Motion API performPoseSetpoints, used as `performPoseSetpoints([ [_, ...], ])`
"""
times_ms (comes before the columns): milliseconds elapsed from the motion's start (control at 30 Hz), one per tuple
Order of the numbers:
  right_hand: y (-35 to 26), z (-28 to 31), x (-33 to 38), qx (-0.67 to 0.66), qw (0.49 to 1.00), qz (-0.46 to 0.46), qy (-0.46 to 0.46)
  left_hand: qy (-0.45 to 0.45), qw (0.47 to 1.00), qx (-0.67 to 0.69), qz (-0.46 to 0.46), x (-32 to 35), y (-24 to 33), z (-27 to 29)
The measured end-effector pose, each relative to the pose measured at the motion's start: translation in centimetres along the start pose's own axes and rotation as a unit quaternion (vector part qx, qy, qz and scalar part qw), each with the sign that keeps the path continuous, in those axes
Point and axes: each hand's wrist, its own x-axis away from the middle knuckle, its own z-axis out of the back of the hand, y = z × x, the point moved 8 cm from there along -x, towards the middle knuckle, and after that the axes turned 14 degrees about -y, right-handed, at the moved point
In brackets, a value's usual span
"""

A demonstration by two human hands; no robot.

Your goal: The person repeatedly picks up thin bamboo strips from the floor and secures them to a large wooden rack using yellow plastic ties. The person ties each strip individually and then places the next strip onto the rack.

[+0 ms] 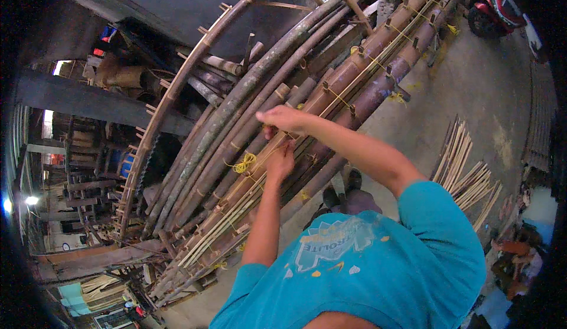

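My right hand (282,120) is closed above the long brown pole frame, its thumb side toward the far left. Just nearer, my left hand (280,161) is closed too, its fingertips against the thin strips. What either hand grips is hidden; a yellowish bit shows below my right fist. A loose coil of yellow cord (244,163) lies on the poles left of my left hand. Light, thin bamboo strips (227,218) run lengthwise between two thick bamboo poles (335,93), with yellow cord (339,97) tied across them at intervals around short pegs.
Beyond the frame lie several long grey-brown poles (218,113) and a curved, pegged bamboo rail (171,90). Bundles of split bamboo strips (458,163) lie on the concrete floor (466,87) at right. A red motorbike (499,13) stands at the far right.
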Motion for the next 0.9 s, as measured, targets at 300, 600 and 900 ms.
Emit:
performPoseSetpoints([
  [300, 6.0, -12.5, 13.7, 0.139, 0.989, 0.058, -0.007, 0.119, 0.991, 0.019, -0.064, 0.6, 4.5, 2.4],
  [600, 5.1, -13.8, 14.2, 0.377, 0.925, 0.002, 0.047, 0.159, 0.981, -0.104, -0.041, -10.1, -3.7, 6.3],
  [900, 5.5, -25.8, 9.4, -0.144, 0.988, 0.008, 0.058, 0.040, 0.972, -0.185, 0.139, 8.9, -9.1, 10.6],
])
